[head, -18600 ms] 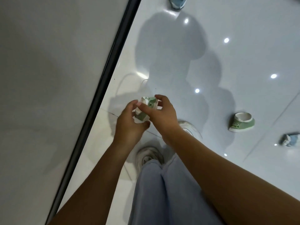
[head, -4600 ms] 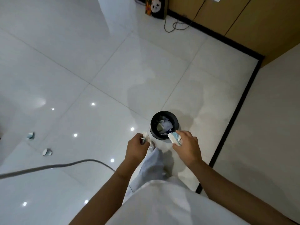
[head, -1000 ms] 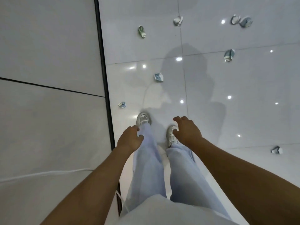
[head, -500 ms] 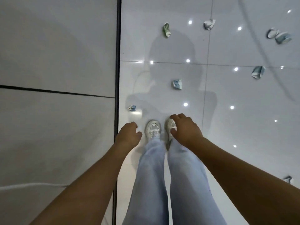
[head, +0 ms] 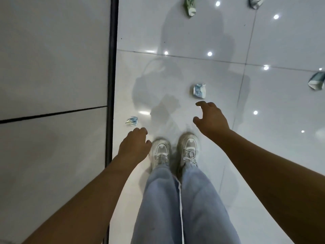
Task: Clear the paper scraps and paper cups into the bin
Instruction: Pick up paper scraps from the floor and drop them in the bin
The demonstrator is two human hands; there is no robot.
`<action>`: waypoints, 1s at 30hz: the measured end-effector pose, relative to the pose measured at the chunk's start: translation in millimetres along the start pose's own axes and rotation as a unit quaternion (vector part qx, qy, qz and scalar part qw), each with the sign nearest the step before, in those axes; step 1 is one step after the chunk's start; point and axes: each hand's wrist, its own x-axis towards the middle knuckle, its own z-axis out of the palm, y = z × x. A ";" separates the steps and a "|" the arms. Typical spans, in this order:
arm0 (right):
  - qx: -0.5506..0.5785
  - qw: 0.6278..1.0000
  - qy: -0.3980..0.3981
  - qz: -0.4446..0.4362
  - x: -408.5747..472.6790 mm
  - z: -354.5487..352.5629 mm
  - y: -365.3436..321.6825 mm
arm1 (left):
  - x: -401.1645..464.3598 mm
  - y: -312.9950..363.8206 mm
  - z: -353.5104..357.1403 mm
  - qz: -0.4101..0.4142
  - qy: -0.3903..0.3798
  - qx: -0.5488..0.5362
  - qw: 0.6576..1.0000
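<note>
My right hand (head: 212, 118) reaches out over the floor with thumb and forefinger spread apart and curved, holding nothing. Just beyond its fingertips lies a crushed blue-and-white paper cup (head: 199, 91), not touched. My left hand (head: 135, 146) hangs lower with its fingers loosely curled and nothing in it; a small blue paper scrap (head: 131, 120) lies on the floor just ahead of its knuckles, near the black strip (head: 111, 67) along the foot of the grey wall (head: 52, 59). Between my hands stand my two pale sneakers (head: 189, 148) on the glossy white tile floor (head: 193, 32), under light blue trouser legs. Further off lie more crushed cups: a green one (head: 190, 6) at the top, a pale one (head: 255, 2) at the top edge, and a blue one (head: 317, 83) at the right edge. The bin is out of view.
</note>
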 end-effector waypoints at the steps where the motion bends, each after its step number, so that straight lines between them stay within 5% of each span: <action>1: -0.003 1.000 0.004 -0.001 18.3 5.3 7.3 | 16.0 2.0 7.2 0.006 0.002 0.001 1.000; 15: -0.012 0.999 0.033 0.006 235.4 96.5 76.2 | 208.8 11.5 98.6 0.160 0.045 0.151 0.975; 20: 0.035 0.994 0.099 -0.027 232.1 116.4 84.9 | 216.1 12.6 115.0 0.143 0.033 0.062 0.987; 30: 0.026 0.991 -0.013 -0.133 129.3 158.6 39.2 | 174.3 27.3 100.9 0.031 0.014 -0.146 0.989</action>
